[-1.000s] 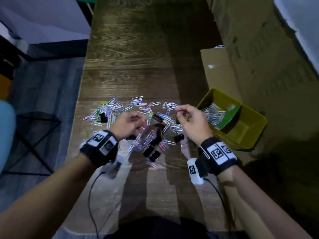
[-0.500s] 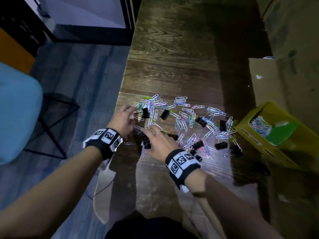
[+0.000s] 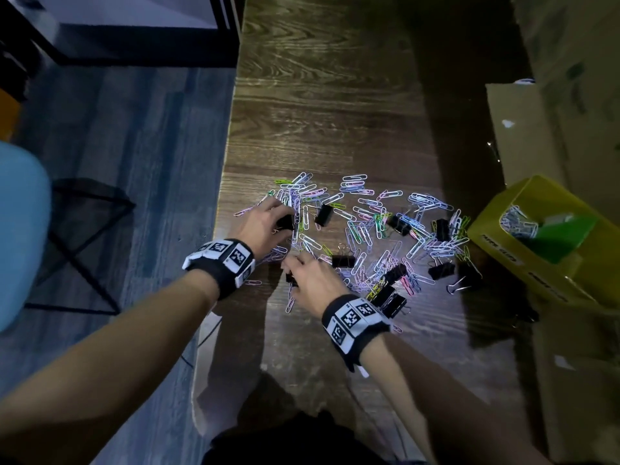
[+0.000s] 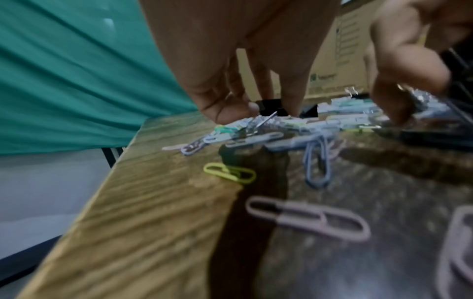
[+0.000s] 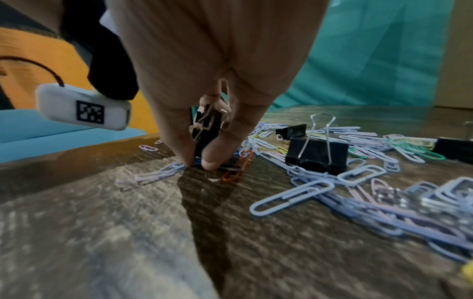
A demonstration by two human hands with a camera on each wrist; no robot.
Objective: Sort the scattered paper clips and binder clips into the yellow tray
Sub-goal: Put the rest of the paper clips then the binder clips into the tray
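Coloured paper clips (image 3: 365,226) and black binder clips (image 3: 441,228) lie scattered on the dark wood table (image 3: 322,105). The yellow tray (image 3: 496,243) sits at the right with paper clips in it. My left hand (image 3: 278,223) is at the pile's left edge, thumb and fingers round a black binder clip (image 3: 287,221). In the left wrist view that clip (image 4: 268,104) shows between the fingers of the left hand (image 4: 256,110). My right hand (image 3: 300,268) is just nearer. It holds a black binder clip (image 5: 206,129), and its fingertips (image 5: 210,161) touch paper clips on the table.
Cardboard boxes (image 3: 523,135) stand along the right side behind the tray. A green piece (image 3: 563,238) lies inside the tray. The table's left edge (image 3: 223,203) runs close to my left hand. A blue chair (image 3: 20,229) stands on the floor to the left.
My right hand has come from near the tray to the pile's left side, and now holds a binder clip. The left hand reached further left onto another binder clip.
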